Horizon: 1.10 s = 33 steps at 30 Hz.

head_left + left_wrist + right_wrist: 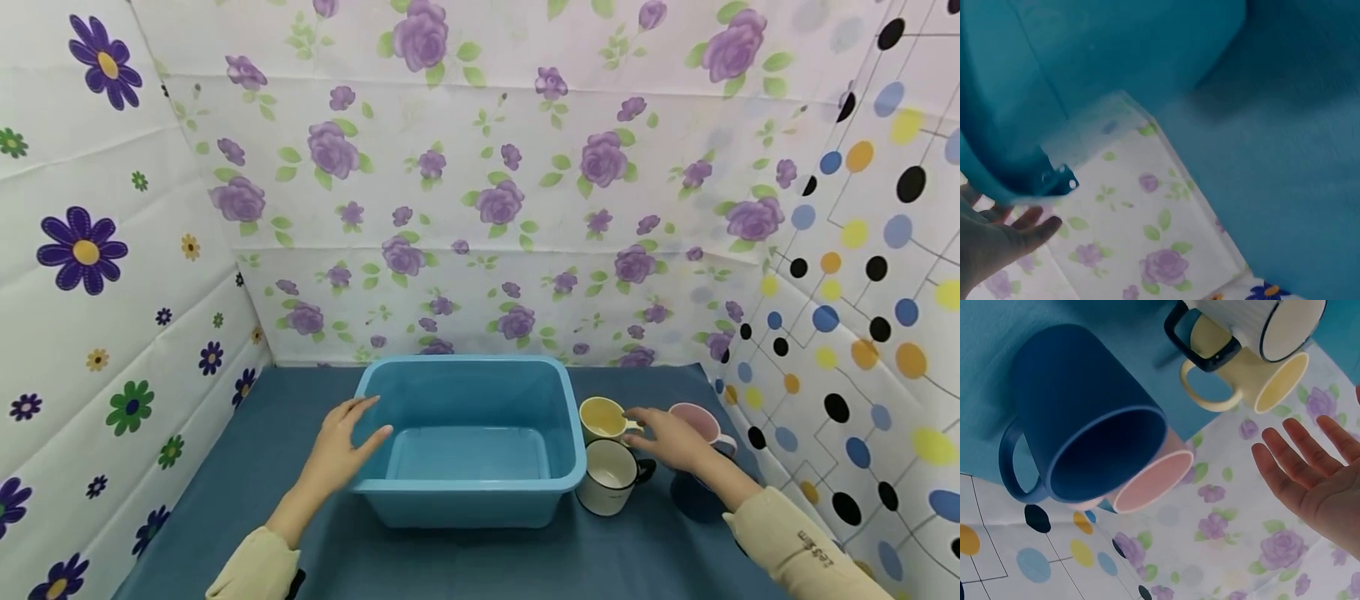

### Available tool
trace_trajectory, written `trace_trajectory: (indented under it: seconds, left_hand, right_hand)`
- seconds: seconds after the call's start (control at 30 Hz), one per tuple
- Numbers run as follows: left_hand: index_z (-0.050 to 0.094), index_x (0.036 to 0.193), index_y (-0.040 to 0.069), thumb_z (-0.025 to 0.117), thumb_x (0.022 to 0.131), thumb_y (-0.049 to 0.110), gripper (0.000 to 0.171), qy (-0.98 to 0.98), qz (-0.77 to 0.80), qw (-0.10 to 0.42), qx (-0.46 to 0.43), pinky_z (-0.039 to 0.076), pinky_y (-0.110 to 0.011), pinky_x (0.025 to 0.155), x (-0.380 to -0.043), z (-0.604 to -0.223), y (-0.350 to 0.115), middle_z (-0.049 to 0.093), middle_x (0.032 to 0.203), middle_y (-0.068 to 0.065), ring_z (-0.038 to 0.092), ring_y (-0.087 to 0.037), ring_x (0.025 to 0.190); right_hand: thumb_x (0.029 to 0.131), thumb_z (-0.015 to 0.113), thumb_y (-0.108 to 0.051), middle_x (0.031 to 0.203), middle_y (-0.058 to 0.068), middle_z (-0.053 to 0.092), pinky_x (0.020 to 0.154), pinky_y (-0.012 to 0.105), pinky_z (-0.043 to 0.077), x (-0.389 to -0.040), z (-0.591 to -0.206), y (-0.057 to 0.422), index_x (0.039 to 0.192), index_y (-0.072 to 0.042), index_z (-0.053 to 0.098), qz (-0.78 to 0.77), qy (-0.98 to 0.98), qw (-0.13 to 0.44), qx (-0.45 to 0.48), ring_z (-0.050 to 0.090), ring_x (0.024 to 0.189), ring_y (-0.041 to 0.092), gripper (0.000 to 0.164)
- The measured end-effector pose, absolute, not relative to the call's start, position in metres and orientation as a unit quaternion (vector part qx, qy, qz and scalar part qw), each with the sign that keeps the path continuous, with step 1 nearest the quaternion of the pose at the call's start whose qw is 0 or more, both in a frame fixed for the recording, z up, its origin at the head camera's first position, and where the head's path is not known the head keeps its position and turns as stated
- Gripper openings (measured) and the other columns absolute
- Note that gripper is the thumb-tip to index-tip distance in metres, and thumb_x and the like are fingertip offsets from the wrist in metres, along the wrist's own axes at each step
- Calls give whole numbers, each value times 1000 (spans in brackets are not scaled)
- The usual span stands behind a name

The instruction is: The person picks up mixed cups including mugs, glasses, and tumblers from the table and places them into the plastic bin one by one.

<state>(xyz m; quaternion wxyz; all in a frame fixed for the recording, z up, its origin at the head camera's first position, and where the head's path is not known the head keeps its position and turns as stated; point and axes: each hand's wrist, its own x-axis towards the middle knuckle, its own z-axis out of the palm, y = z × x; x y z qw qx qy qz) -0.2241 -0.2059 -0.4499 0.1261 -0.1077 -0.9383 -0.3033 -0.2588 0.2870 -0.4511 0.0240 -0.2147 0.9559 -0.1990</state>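
In head view, the left hand [337,446] is wide at the left rim of the blue basin [465,507], beside the white mug [602,493]; left wrist view shows bare tablecloth [1272,169]; in right wrist view, the right hand [1330,495], wide, is clear of the navy mug [1082,394].

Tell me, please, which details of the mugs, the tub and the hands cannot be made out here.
- Head view: part of the dark blue mug, hidden by the right forearm.
- Head view: the mark on the white mug, too small to read.
- Right wrist view: most of the pink mug, behind the dark blue mug.
- Left wrist view: parts of the left hand and blue tub, cut off by frame edges.
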Motion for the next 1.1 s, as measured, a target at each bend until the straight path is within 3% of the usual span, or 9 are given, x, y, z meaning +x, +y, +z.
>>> trace_trajectory:
  seconds: [0.3,0.63,0.87,1.1]
  left_hand:
    - [39,144,6,56,94,37,61,-935,-321,118,-96,25,-69,103,-228,-461,-197,32,148,-25,18,-47,140]
    - [36,146,7,54,94,41,65,-946,-292,112,-84,24,-71,102,-225,-462,-199,25,152,-24,18,-47,140]
    - [34,147,9,56,92,42,68,-951,-284,101,-75,28,-72,98,-224,-460,-203,23,153,-22,16,-46,141]
    - [27,150,10,56,92,45,74,-954,-282,79,-65,34,-72,92,-228,-462,-200,18,155,-20,14,-44,142]
  right_hand:
    - [91,62,-27,117,22,62,76,43,54,-259,-460,284,124,2,57,-201,955,18,-219,63,100,35,45]
    - [85,66,-44,123,23,56,73,43,55,-254,-468,267,132,-3,52,-189,953,24,-234,62,100,35,64]
    - [80,71,-43,127,24,54,80,53,51,-251,-471,255,130,-4,54,-163,956,25,-244,55,110,43,66]
    - [77,74,-41,124,22,54,74,51,53,-249,-477,255,129,-6,55,-151,962,27,-226,54,108,42,66]
